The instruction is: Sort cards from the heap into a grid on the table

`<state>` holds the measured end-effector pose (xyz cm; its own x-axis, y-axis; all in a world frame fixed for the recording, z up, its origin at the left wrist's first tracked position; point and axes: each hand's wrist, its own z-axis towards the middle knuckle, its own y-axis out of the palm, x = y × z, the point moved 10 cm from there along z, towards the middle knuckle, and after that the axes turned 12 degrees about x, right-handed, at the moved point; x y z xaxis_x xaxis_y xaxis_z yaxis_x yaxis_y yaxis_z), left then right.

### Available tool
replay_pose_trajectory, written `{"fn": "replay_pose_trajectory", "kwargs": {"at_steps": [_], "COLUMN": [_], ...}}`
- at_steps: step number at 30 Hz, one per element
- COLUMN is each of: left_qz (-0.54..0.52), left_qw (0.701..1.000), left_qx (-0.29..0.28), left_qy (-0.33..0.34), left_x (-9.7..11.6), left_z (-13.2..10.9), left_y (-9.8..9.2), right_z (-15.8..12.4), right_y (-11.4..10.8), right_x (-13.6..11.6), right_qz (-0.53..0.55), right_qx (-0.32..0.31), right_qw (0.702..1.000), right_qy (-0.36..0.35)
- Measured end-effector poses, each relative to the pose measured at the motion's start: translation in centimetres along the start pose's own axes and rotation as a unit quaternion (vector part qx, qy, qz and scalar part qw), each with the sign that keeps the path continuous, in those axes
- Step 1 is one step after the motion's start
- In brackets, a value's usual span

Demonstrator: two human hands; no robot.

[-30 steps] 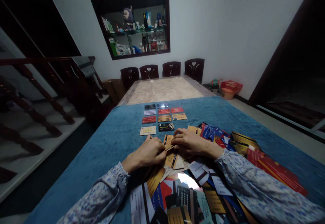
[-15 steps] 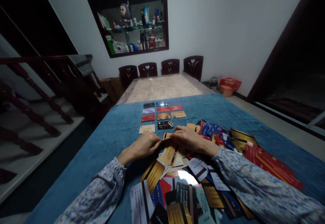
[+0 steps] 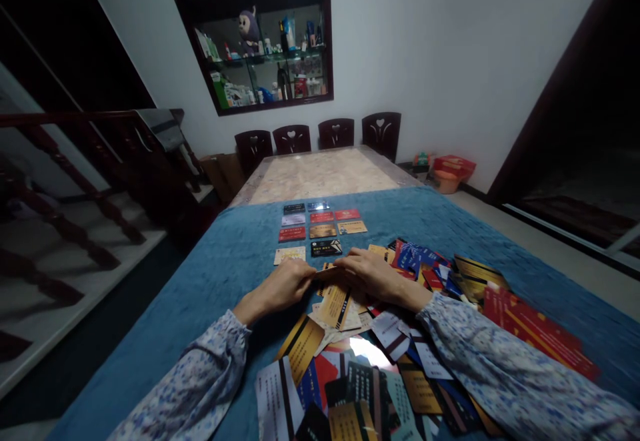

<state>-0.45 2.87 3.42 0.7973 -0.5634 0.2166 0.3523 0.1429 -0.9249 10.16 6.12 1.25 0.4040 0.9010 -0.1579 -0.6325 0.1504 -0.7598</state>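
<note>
From where I stand, both hands are busy with one thin card point(image 3: 327, 269), held between them and turned nearly edge-on to me. The left hand point(image 3: 283, 285) pinches its left end between thumb and fingers; the right hand point(image 3: 374, 271) has its fingertips closed on the other end. I can't read its face from here.

Just beyond the hands, ten cards lie flat and apart in three short columns on the blue cloth point(image 3: 220, 287) over the desk point(image 3: 320, 175). The nearest two are a cream card point(image 3: 289, 255), just past the left hand, and a black card point(image 3: 326, 248), just past the gap between the hands. The right-hand column is shorter — two cards against four in each of the others.

Far more lies loose than in columns, so I'd judge this an early stage. A gold card point(image 3: 336, 305) sits directly below the hands, on top of some pale ones; a jumbled heap spreads toward the body between the forearms, with a white card point(image 3: 279, 397) at its left edge. More overlap beyond the right wrist — blue cards point(image 3: 419, 258), gold ones — and a long red piece point(image 3: 540, 331) lies out past the right sleeve.
</note>
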Motion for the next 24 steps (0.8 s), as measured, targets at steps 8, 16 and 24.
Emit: {"fn": "replay_pose_trajectory", "kwargs": {"at_steps": [8, 16, 24], "left_qz": [0.053, 0.049, 0.056], "left_qw": [0.997, 0.996, 0.993], "left_qx": [0.045, 0.07, 0.097], "left_qy": [-0.014, -0.034, -0.042], "left_x": [-0.7, -0.8, -0.5], "left_z": [-0.1, 0.0, 0.2], "left_y": [0.7, 0.9, -0.4], "right_z": [-0.1, -0.2, 0.2], "right_y": [0.3, 0.0, -0.6], "right_x": [0.0, -0.1, -1.1], "right_qz": [-0.014, -0.033, -0.113], "right_qx": [0.011, 0.019, 0.006], "right_qw": [1.0, 0.999, 0.992], "right_qy": [-0.024, -0.035, -0.056]}}
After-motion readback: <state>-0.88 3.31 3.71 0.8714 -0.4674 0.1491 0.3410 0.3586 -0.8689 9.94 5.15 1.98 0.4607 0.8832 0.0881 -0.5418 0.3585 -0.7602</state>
